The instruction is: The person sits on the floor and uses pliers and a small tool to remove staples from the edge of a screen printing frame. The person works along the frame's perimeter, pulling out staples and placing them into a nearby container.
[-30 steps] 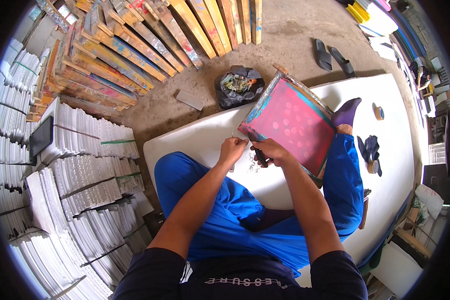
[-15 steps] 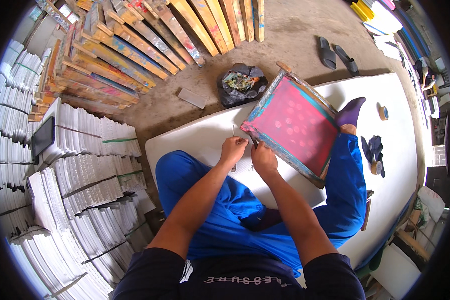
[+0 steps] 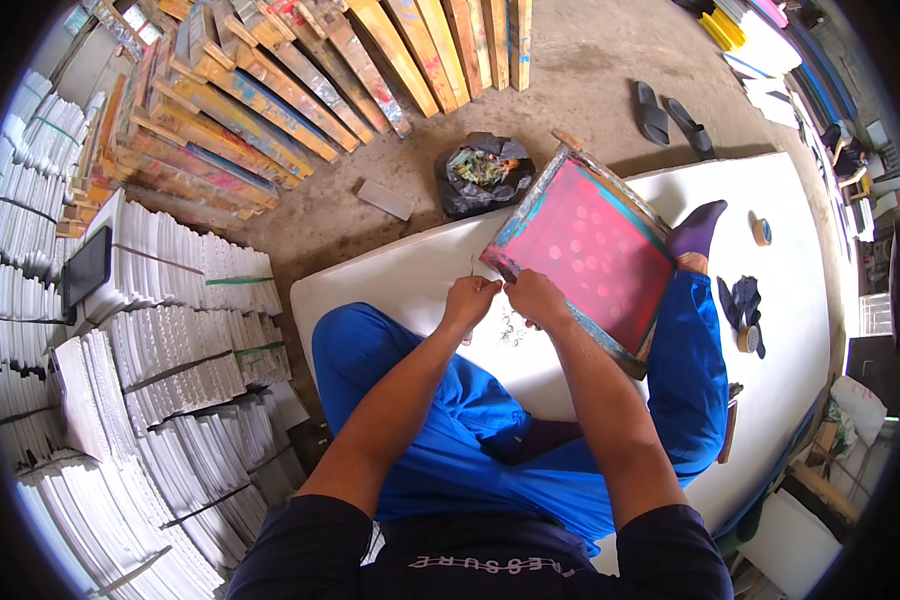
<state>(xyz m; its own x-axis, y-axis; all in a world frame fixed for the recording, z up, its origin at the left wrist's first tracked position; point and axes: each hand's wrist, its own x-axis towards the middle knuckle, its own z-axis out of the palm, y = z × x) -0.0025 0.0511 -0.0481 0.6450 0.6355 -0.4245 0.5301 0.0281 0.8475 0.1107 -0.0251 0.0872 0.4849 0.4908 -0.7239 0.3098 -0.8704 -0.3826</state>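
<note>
A screen-printing frame (image 3: 610,250) with pink mesh, pale round spots and teal-stained edges lies tilted across the white board, its near left corner close to my hands. My left hand (image 3: 472,304) is closed, and a thin metal tool (image 3: 467,340) shows in part above and below the fingers; its kind is unclear. Beside it my right hand (image 3: 536,299) pinches at the frame's near edge, close to that corner. Whatever sits between those fingertips is hidden. Small dark specks (image 3: 513,328) lie on the board under my right hand.
I sit on the white board (image 3: 780,360), one foot beyond the frame. A black bag of scraps (image 3: 482,175) stands past the board's edge. Tape rolls (image 3: 762,232), dark cloth (image 3: 741,300), slippers (image 3: 654,114), wooden frames (image 3: 260,95) and stacked white sheets (image 3: 185,370) surround me.
My right hand has turned and shifted slightly over the frame's near edge, fingers drawn toward my left hand. Dark specks on the board show more plainly. The metal tool's upper part shows less.
</note>
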